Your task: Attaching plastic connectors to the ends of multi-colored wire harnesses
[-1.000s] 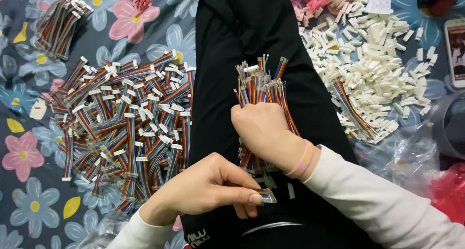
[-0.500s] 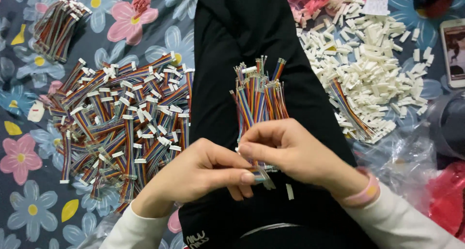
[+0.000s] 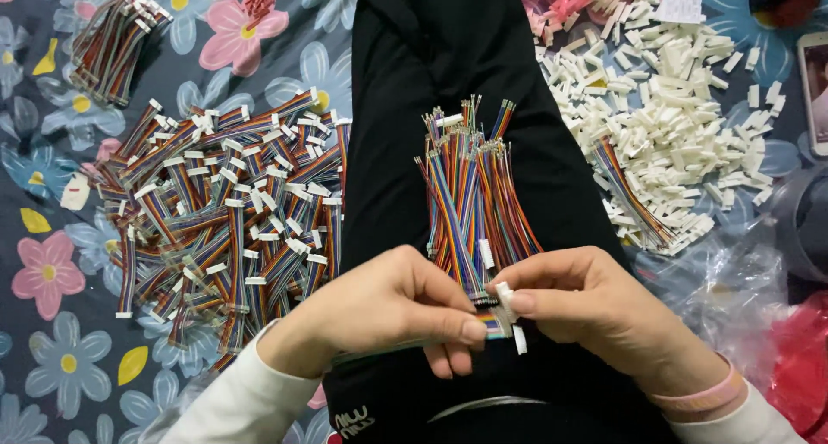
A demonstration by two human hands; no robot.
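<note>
Left hand pinches shut on a flat rainbow-coloured ribbon wire at its end. Right hand grips a small white plastic connector housing, touching that wire tip. Both over black cloth, just below the loose wire bundle.

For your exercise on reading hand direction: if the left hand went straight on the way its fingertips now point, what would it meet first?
The left hand points rightward, pinching a rainbow ribbon cable. Going straight on, it would first meet the white connector held by the right hand, which looks nearly touching already, though depth is unclear.
</note>
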